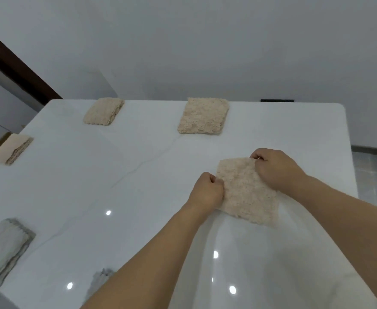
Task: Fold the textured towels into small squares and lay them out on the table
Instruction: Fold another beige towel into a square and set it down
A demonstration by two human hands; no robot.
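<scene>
Beige textured towel (248, 192), folded to a rough square, lies flat on the white table (138, 186), toward the right edge and about midway between the near and far edges. Its right side is partly covered by the right wrist; fold layers not discernible from above.

Left hand (207, 190): fingers curled, pinching the towel's left edge; knuckles up, forearm reaching in from the near edge. Right hand (274, 168): fingers curled, pinching the towel's far corner; the wrist crosses over the towel's right side. Fingertips of both hands are tucked out of sight, so the exact hold is hard to make out.

Other items: second folded beige towel (203, 115) near the far edge, centre-right. Third folded beige towel (104, 114) near the far edge, toward the far left corner. Pale folded stack (11, 151) at the left edge, layered side facing the camera. Grey folded towel (6, 250) near the left edge, toward the near corner, partly cut off by the frame. Small grey cloth piece (100, 279) at the near edge, mostly hidden behind the left forearm; shape unclear. All are well apart from the held towel.
</scene>
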